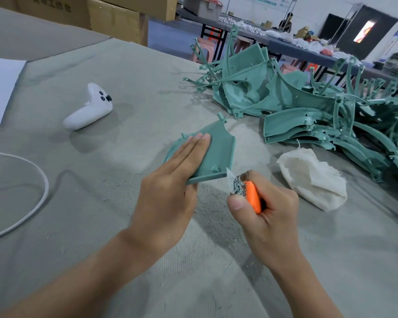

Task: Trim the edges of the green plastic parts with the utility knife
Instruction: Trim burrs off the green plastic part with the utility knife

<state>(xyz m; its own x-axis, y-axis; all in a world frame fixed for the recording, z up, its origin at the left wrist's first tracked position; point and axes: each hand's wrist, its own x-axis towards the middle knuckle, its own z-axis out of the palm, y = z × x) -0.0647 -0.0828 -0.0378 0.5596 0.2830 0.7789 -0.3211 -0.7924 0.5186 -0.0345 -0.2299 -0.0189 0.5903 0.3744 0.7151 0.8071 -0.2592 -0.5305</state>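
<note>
A flat green plastic part [218,148] with small pegs lies on the grey felt table at the centre. My left hand [170,189] presses down on it, fingers straight and flat across its left half. My right hand [262,210] grips an orange utility knife [253,196]. The blade tip [229,173] touches the part's near right corner, and the knife's head is clogged with shavings.
A large heap of green plastic parts [308,104] fills the right side of the table. A crumpled white cloth [313,177] lies right of the knife. A white controller [90,109], a white cable [39,198] and white paper [0,88] lie left. Cardboard boxes [115,19] stand behind.
</note>
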